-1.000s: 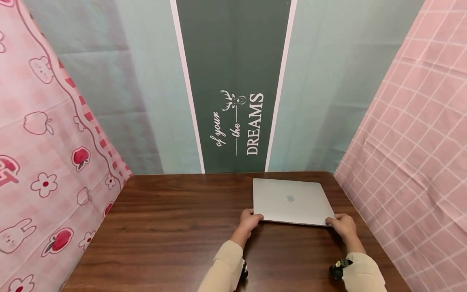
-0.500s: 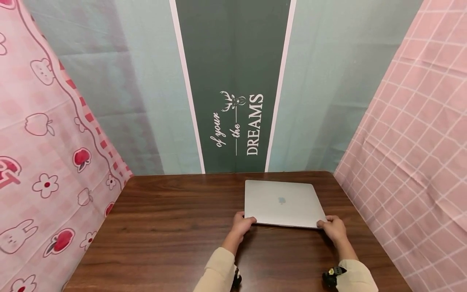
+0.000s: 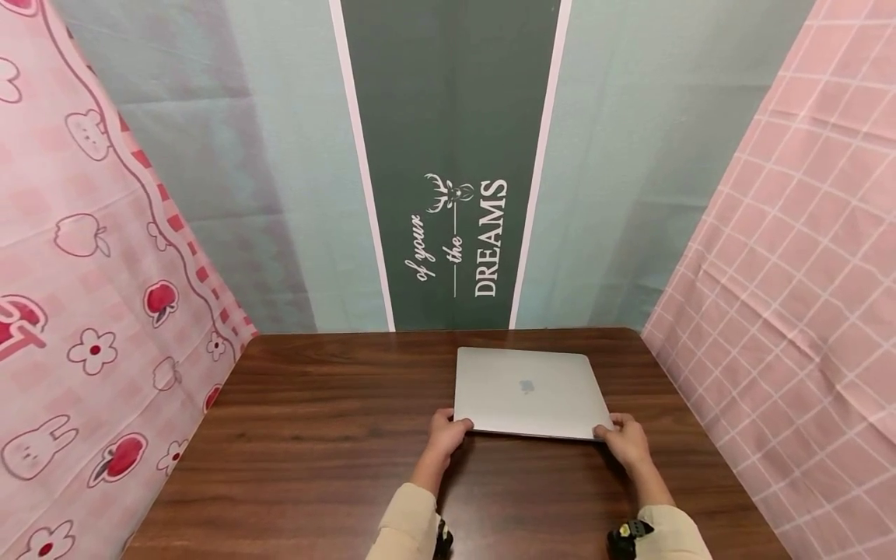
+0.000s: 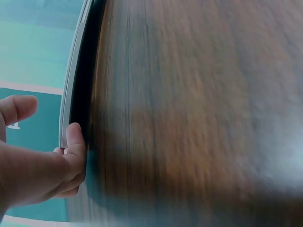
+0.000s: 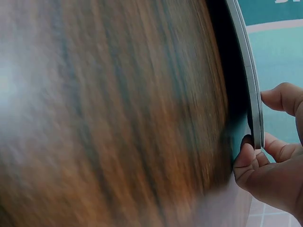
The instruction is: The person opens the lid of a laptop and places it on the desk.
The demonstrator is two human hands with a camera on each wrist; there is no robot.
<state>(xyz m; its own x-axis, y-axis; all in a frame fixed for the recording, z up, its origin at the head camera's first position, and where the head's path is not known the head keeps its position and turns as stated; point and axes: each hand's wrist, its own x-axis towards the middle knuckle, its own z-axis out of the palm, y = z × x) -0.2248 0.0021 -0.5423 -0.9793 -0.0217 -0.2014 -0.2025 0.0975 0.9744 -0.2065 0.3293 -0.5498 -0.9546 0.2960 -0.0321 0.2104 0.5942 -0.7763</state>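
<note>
A closed silver laptop (image 3: 528, 400) with an apple logo on its lid lies flat over the right half of the table. My left hand (image 3: 446, 434) grips its near left corner, the thumb over the lid. At the near right corner my right hand (image 3: 625, 439) holds it likewise, thumb on top. In the left wrist view, fingers (image 4: 75, 146) of the left hand curl under the laptop's edge (image 4: 71, 90). The right wrist view shows fingers (image 5: 244, 158) bent under the laptop's other corner (image 5: 257, 127), with a dark gap between its underside and the wood.
The brown wooden table (image 3: 315, 435) stretches to the left of the laptop. A green and grey-blue curtain (image 3: 448, 93) hangs behind the far edge. Pink printed cloth (image 3: 91, 272) closes off the left side, pink checked cloth (image 3: 805, 257) the right.
Both hands have moved left together and slightly nearer, carrying the laptop with them. Their hold on its two near corners stays the same.
</note>
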